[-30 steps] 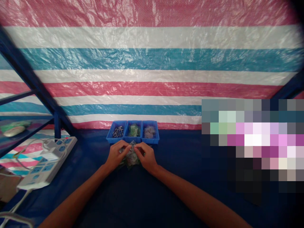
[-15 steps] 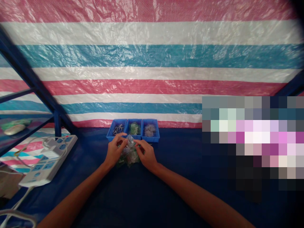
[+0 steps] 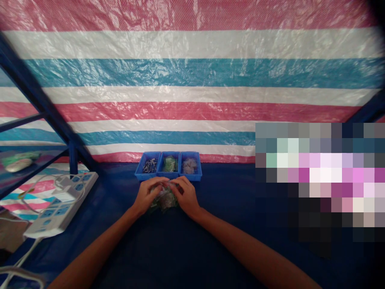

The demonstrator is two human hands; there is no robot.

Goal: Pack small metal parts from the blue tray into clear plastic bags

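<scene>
My left hand (image 3: 146, 195) and my right hand (image 3: 187, 195) face each other over a small heap of clear and green plastic bags (image 3: 165, 202) on the blue table. Between the fingertips shows part of a crinkled clear plastic bag (image 3: 164, 185), which both hands pinch from its two sides. Their fingers are curled and cover most of it. Just beyond the hands stand three blue bins in a row. Thin metal pieces like screws lie in the left bin (image 3: 138, 175), green packets in the middle bin (image 3: 168, 175), and small clear-greyish pieces in the right bin (image 3: 192, 177).
A white power strip (image 3: 61, 214) with plugs and cables lies along the table's left side. Dark blue frame bars (image 3: 54, 112) rise at the left. A striped plastic sheet (image 3: 192, 72) hangs behind the table. The right side is pixelated.
Both hands have lowered slightly towards the heap and drawn closer together. The clear bag, raised between the fingertips before, is now lower and mostly covered by the fingers.
</scene>
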